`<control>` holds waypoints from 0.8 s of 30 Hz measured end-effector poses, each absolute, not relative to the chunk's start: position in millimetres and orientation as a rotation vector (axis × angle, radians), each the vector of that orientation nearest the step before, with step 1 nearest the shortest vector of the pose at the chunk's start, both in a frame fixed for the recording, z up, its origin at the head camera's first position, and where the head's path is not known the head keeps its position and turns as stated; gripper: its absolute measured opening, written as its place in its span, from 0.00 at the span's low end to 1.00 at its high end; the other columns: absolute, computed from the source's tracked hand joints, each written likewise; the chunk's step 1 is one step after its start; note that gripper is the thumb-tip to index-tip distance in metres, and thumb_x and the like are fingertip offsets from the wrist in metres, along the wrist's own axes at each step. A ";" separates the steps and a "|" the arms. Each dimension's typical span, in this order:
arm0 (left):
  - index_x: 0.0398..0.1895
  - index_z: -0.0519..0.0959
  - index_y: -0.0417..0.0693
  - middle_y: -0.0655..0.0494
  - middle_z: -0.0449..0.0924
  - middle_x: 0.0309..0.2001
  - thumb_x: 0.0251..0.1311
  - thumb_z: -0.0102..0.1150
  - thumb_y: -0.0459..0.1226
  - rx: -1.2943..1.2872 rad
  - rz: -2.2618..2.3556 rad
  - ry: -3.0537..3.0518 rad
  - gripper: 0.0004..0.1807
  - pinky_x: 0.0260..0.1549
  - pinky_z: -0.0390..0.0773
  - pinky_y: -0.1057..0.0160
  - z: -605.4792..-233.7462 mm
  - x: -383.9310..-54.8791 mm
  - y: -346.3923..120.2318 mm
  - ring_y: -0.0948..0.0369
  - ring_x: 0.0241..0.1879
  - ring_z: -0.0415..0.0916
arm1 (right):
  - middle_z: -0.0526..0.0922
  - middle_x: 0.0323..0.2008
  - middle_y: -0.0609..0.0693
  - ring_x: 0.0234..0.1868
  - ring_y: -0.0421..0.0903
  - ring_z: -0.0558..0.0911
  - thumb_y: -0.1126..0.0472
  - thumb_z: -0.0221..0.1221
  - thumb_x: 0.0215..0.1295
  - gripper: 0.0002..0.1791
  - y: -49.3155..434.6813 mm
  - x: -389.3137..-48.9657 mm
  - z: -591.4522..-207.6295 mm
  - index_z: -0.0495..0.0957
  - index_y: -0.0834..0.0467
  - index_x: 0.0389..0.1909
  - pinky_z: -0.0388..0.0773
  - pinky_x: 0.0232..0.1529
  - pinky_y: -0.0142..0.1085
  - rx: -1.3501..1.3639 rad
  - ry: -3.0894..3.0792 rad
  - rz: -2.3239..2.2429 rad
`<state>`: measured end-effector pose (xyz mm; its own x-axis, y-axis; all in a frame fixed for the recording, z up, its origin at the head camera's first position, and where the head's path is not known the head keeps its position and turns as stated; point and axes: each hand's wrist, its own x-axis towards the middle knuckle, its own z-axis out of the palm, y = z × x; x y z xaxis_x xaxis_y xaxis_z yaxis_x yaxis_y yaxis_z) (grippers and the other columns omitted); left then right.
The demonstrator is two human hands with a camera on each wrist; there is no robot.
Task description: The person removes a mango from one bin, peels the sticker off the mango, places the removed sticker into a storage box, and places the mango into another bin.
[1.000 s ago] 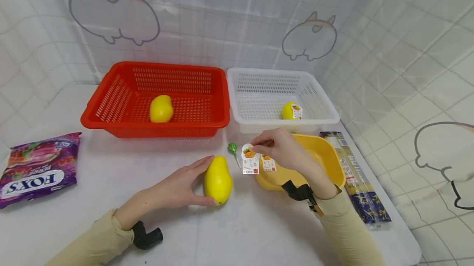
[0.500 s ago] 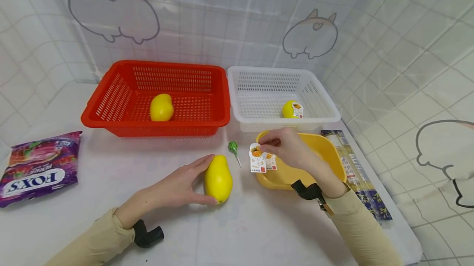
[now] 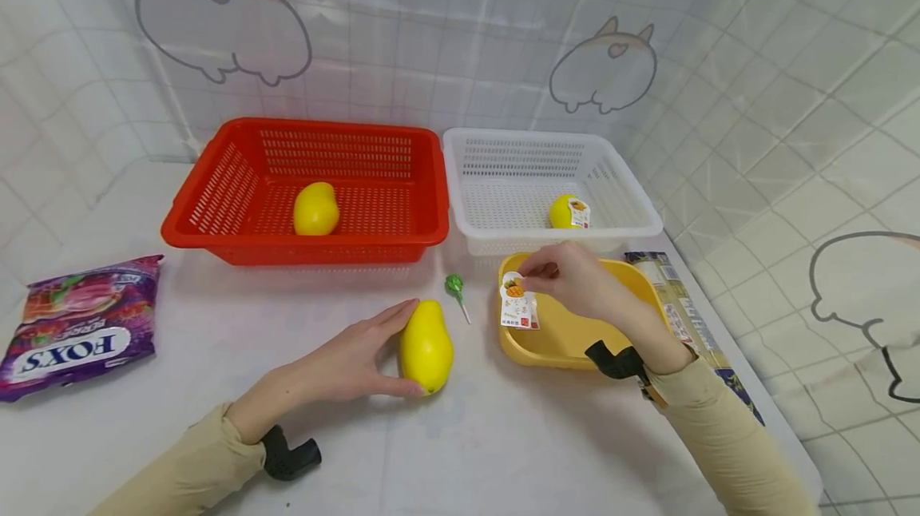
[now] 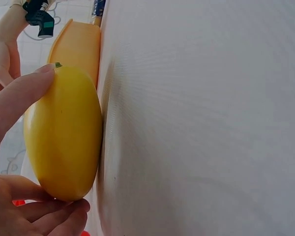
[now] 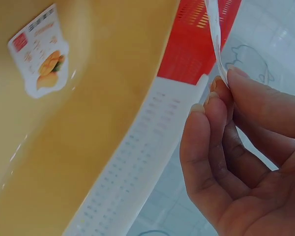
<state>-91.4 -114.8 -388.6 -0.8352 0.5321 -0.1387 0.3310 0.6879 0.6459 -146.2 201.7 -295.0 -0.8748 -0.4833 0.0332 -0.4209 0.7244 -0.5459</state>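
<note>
A yellow mango point(image 3: 427, 347) lies on the white table, and my left hand point(image 3: 334, 360) holds it from its left side. In the left wrist view, the thumb presses near the stem end and the fingers point(image 4: 64, 216) curve against the other end. My right hand point(image 3: 578, 280) pinches a white mango label point(image 3: 514, 310) by its upper edge, above the left side of a yellow basin point(image 3: 546, 358). From the right wrist the held label shows nearly edge-on, between thumb and index finger. A second mango label point(image 5: 42, 54) lies inside the basin, partly hidden in the head view.
Behind stand a red basket point(image 3: 309, 241) with one mango point(image 3: 316, 209) and a white basket point(image 3: 503, 233) with a labelled mango point(image 3: 564, 211). A green lollipop point(image 3: 455, 286) lies beside the basin. A purple candy bag point(image 3: 82, 324) is at left, a long clear packet point(image 3: 686, 316) at right.
My right hand has moved to the right with the label, from above the table near the lollipop to over the basin. The left hand and its mango have stayed in place.
</note>
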 end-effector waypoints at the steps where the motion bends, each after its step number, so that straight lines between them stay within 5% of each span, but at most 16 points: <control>1: 0.80 0.51 0.48 0.52 0.52 0.79 0.44 0.70 0.68 0.685 0.902 2.585 0.65 0.71 0.61 0.44 -389.2 -91.5 -114.7 0.50 0.76 0.54 | 0.86 0.32 0.50 0.33 0.44 0.81 0.67 0.67 0.62 0.06 203.8 -147.4 -295.7 0.87 0.63 0.38 0.82 0.38 0.34 -0.749 2.814 -0.839; 24: 0.80 0.51 0.47 0.52 0.51 0.79 0.44 0.71 0.67 0.704 0.903 2.587 0.66 0.71 0.62 0.46 -390.0 -92.1 -114.1 0.51 0.77 0.54 | 0.86 0.29 0.50 0.30 0.44 0.79 0.69 0.69 0.59 0.05 229.5 -171.2 -308.8 0.86 0.64 0.36 0.82 0.37 0.37 -0.671 2.796 -0.572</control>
